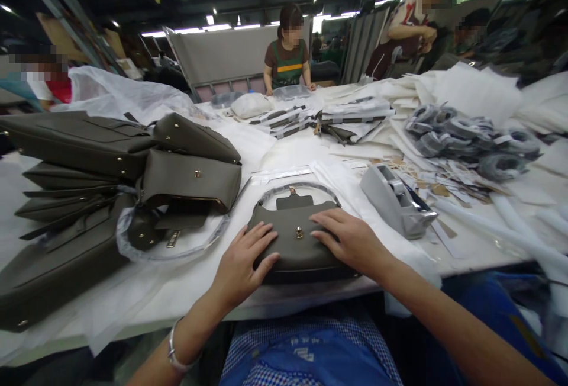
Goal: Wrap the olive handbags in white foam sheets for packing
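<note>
I have a dark olive handbag (284, 250) right before me, near the front edge of the white-covered bench (288, 298). Its gold clasp (299, 232) sits in the middle of the front. A loop handle (306, 185) in clear wrap curves at its 12 o'clock, with a dark tab (293, 201) inside the loop.

My left hand (242, 263) touches the bag at 9 o'clock. Its grip is apart, with the thumb away from the fingers. My right hand (350, 238) lies on the bag at 3 o'clock. Its grip is apart too, not pinched on anything.

A silver bracelet (173, 347) is on the left wrist. Between 2 and 3 o'clock, just past the right hand, stands a grey tape dispenser (393, 202). More olive bags (190, 176) lie in a big heap from 9 to 10 o'clock.

Farther off, grey wrapped coils (470, 137) are piled at 2 o'clock. Dark strips (350, 119) in white wrap lie at 1 o'clock. At 12 o'clock, a person in a green apron (288, 63) stands across the bench.
</note>
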### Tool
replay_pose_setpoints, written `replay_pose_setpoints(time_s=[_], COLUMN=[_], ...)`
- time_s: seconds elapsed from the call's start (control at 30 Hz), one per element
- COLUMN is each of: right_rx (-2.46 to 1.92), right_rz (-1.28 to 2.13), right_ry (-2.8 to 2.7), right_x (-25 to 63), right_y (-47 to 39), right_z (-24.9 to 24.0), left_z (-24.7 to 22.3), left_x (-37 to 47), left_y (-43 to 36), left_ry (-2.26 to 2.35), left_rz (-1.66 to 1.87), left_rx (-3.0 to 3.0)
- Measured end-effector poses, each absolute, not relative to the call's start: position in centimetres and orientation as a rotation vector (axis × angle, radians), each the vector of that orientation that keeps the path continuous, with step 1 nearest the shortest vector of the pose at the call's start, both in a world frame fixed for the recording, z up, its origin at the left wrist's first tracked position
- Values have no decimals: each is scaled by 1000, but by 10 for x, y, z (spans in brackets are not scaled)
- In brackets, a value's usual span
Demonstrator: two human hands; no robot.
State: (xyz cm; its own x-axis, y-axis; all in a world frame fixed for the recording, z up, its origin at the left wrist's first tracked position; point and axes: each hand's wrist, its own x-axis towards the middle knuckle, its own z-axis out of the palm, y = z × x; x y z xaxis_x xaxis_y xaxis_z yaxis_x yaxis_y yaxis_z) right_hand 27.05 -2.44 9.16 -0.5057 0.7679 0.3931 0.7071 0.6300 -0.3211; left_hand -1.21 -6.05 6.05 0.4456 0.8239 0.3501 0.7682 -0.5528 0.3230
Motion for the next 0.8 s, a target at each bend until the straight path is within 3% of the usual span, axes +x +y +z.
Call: replay_pose_setpoints(time_s=[0.23, 0.5, 0.63, 0.8], right_rx=[-1122, -1558, -1345, -969], right_rz=[-47, 218, 424, 195], right_ry=[-2829, -2678, -2501, -2727], right_x=[226, 220, 255, 290], right_y=[5, 0, -15, -37], right_z=[98, 95, 110, 97], left_z=[49, 49, 61, 72], left_x=[-6, -9, -12, -3], left_y=[-66, -62, -63, -59], left_ry=[1470, 1405, 1382, 1222], left_rz=[850, 822, 605, 366], left_rx=[2653, 2709, 2825, 2937])
